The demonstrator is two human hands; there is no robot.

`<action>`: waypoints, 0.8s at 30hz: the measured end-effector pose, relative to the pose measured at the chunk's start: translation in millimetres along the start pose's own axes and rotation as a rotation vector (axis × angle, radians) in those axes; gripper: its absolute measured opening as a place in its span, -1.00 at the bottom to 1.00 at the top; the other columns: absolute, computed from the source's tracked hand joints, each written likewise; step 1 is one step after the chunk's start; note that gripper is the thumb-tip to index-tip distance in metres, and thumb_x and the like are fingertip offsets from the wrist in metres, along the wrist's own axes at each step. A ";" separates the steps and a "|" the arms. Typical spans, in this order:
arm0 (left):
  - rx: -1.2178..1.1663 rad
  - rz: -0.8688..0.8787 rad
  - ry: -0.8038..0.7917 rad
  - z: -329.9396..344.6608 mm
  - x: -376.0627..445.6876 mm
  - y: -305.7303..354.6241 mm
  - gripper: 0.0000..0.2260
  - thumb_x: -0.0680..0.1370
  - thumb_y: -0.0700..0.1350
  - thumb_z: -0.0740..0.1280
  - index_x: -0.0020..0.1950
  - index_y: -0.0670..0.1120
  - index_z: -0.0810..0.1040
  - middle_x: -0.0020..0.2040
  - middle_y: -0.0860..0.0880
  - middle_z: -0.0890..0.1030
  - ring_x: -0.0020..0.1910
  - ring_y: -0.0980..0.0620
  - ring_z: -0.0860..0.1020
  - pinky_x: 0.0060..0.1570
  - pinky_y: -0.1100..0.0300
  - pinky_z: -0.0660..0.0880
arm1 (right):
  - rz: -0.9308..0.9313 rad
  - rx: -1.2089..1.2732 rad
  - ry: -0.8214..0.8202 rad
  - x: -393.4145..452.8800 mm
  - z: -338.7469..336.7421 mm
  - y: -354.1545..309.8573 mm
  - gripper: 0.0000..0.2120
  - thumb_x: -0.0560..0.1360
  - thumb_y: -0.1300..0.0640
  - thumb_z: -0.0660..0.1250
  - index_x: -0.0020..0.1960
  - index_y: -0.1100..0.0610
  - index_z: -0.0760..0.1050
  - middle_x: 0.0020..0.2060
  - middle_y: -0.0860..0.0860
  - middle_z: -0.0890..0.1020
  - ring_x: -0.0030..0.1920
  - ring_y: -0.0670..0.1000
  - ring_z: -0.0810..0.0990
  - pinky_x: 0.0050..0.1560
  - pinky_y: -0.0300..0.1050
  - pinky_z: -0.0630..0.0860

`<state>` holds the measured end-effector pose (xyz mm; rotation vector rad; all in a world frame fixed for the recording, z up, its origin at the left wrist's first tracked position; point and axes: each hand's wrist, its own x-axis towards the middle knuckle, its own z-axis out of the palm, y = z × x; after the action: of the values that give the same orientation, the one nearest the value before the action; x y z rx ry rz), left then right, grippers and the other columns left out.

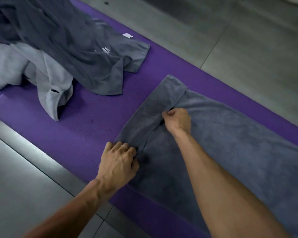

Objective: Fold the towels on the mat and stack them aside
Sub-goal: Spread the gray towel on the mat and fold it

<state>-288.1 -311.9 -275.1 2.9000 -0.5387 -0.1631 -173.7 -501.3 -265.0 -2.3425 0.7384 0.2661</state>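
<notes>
A long grey towel [230,138] lies flat along the purple mat [86,127], its left end folded over into a flap. My left hand [119,162] pinches the near corner of that flap. My right hand [177,119] grips the flap's edge further back, fingers curled into the cloth. A heap of unfolded towels sits at the upper left: a dark grey towel [86,54] draped over a pale lilac-grey towel [46,78].
Grey floor tiles [248,40] surround the mat on the far side and at the near left [24,177]. A small white label [127,35] lies at the edge of the dark towel heap.
</notes>
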 end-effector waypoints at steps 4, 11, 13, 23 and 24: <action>-0.097 0.063 0.051 -3.8 2.1 -9.4 -0.75 0.48 0.08 0.24 -0.25 -0.02 0.59 -0.29 0.05 0.53 -0.29 0.03 0.52 -0.29 0.13 0.43 | -0.011 -0.081 0.050 1.5 -5.5 8.4 -0.80 0.45 -0.05 0.37 -0.07 0.06 0.62 -0.02 0.08 0.68 0.10 0.15 0.60 0.02 -0.07 0.51; -0.108 -0.019 0.114 2.6 60.7 -12.6 -0.58 0.59 0.02 0.08 0.33 -0.17 0.49 0.28 -0.13 0.53 0.32 -0.14 0.46 0.26 -0.07 0.42 | -0.307 -0.187 0.251 85.9 -39.3 -22.8 -0.70 0.59 0.00 0.23 0.22 0.14 0.51 0.15 0.13 0.55 0.20 0.17 0.49 0.18 0.06 0.46; -0.063 0.004 0.016 14.4 67.0 -12.5 -0.50 0.61 0.08 0.04 0.41 -0.19 0.42 0.39 -0.14 0.45 0.43 -0.12 0.35 0.42 -0.08 0.23 | -0.301 -0.390 0.091 112.5 -39.3 -31.8 -0.60 0.58 -0.05 0.25 0.34 0.12 0.44 0.28 0.14 0.45 0.31 0.20 0.38 0.26 0.11 0.39; -0.101 -0.030 -0.028 19.7 68.7 -10.7 -0.32 0.61 0.28 -0.15 0.49 -0.15 0.33 0.51 -0.12 0.29 0.54 -0.06 0.14 0.46 -0.21 -0.01 | -0.404 -0.354 -0.041 175.4 -43.3 -52.5 -0.86 0.47 0.01 0.40 -0.04 0.00 0.47 -0.05 -0.01 0.59 0.09 0.11 0.55 0.14 0.05 0.49; -0.080 -0.025 -0.049 20.7 68.6 -10.8 -0.31 0.61 0.29 -0.17 0.50 -0.14 0.31 0.52 -0.12 0.26 0.54 -0.07 0.12 0.45 -0.21 0.00 | -0.423 -0.402 0.009 172.2 -40.9 -50.6 -0.80 0.49 -0.01 0.39 0.05 0.03 0.47 0.03 0.03 0.58 0.14 0.13 0.52 0.17 0.08 0.47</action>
<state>-223.7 -330.5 -302.6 2.8325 -0.4921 -0.2533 -3.7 -571.7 -270.3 -2.8093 0.1861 0.2307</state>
